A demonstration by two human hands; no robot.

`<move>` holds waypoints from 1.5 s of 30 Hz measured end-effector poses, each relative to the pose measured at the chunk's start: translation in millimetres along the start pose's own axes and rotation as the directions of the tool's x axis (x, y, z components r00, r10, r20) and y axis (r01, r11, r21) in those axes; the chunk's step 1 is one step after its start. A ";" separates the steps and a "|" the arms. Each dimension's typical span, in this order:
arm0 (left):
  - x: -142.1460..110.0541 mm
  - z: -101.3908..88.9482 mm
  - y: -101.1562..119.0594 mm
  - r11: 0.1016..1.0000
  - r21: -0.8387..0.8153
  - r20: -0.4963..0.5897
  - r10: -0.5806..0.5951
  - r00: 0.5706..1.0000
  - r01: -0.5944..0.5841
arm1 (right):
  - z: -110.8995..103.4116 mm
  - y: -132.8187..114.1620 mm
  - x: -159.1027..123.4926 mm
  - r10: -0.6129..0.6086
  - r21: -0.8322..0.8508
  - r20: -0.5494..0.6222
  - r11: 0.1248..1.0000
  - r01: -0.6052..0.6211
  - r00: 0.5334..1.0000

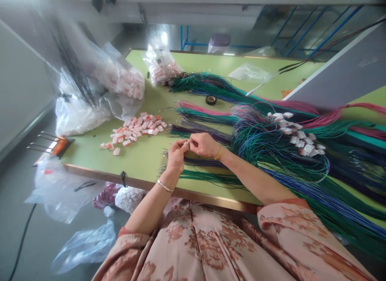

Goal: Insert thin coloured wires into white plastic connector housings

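Note:
My left hand [175, 155] pinches a small white plastic connector [186, 145] above the front part of the green table. Right against it, my right hand [205, 145] is closed, its thumb and fingertips pressed together at the connector; what they grip is too small to make out. To the left of my hands lies a loose pile of white and orange connectors [137, 129]. Bundles of green wires [208, 175] and dark wires [202, 132] run under and beside my hands. Further right, a cluster of white connectors [297, 136] rests on tangled wires [253, 140].
A roll of black tape [211, 100] lies behind my hands. Plastic bags of connectors [161, 65] stand at the back left. An orange fixture with metal prongs [60, 146] sits at the table's left corner. A grey panel [346, 63] slants across the right side.

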State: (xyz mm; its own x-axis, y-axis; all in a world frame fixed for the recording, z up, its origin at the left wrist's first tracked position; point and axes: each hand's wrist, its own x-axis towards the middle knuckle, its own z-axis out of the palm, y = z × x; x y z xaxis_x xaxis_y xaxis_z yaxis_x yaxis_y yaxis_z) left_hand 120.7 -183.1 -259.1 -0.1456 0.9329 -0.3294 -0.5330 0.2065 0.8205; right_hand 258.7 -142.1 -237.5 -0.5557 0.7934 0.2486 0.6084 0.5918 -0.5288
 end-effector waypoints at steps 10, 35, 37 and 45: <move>-2.7 -2.3 5.7 1.000 -0.013 0.060 -0.013 0.998 0.014 | -49.0 65.1 56.8 0.258 0.066 -0.196 0.966 -0.250 0.946; -2.9 -3.3 7.0 0.999 -0.005 0.072 -0.037 0.997 0.037 | -37.7 118.4 78.5 0.458 -0.410 -0.069 0.797 -0.444 0.886; -3.1 -3.3 7.3 0.999 -0.002 0.071 -0.037 0.997 0.037 | -38.0 118.9 82.3 0.453 -0.428 -0.071 0.791 -0.438 0.888; -3.8 -3.3 8.5 0.999 0.001 0.078 -0.043 0.996 0.043 | -39.3 119.2 87.3 0.409 -0.547 0.034 0.771 -0.325 0.912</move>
State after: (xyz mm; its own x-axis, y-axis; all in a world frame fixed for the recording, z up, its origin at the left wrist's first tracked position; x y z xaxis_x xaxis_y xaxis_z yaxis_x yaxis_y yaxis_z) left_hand 113.9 -185.8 -252.3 -0.0575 0.9433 -0.3269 -0.5383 0.2465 0.8059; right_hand 305.0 3.3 -246.9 -0.2772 0.9607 -0.0173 0.9600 0.2762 -0.0449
